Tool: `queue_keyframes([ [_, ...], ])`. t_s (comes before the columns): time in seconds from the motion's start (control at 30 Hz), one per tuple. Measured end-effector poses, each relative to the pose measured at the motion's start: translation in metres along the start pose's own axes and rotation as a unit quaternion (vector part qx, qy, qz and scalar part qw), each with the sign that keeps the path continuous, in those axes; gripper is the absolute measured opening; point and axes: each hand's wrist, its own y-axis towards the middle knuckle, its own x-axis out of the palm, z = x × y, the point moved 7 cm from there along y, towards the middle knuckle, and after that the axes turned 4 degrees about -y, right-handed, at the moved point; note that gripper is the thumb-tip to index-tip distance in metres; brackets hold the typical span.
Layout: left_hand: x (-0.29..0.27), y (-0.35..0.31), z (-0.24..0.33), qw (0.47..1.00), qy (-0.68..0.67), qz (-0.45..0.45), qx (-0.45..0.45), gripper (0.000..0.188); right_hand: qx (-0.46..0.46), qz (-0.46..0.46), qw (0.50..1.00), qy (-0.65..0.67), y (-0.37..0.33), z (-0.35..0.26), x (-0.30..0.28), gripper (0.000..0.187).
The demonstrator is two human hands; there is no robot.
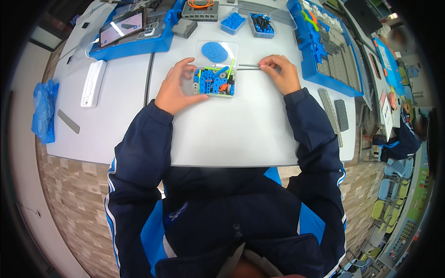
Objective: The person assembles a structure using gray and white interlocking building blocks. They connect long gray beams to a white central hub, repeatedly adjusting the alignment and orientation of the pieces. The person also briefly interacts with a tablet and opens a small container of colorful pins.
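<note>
My left hand (pixel 174 89) curves around the left side of a small clear plastic box (pixel 215 95), thumb along its near edge and fingers by the far left corner. Blue, green, orange and grey building-set pieces fill the box. Its clear lid (pixel 233 50) lies open on the far side, with a blue oval plate (pixel 214 52) in it. To the right, my right hand (pixel 283 76) pinches thin grey rods (pixel 248 69) between thumb and fingers. They point left toward the box, low over the white table (pixel 232 134).
A phone (pixel 123 28) leans on a blue parts case (pixel 134 51) at far left. Tubs of blue pieces (pixel 232 22) and black pegs (pixel 262 25) stand behind the box. Another blue case (pixel 320 65) and grey beams (pixel 341 115) lie right. A blue bag (pixel 45 111) hangs at the left edge.
</note>
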Motion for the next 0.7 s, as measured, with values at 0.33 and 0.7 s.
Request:
queue_keyframes([
  [0.33,-0.001,0.002,0.002,1.0,-0.004,-0.014,0.012,0.104,-0.059,0.017,0.997,-0.047,-0.002,-0.002,-0.004,0.025],
  [0.7,-0.005,0.004,0.002,0.999,-0.008,-0.041,0.009,0.111,-0.149,0.039,0.985,-0.08,-0.004,-0.011,-0.001,0.009],
])
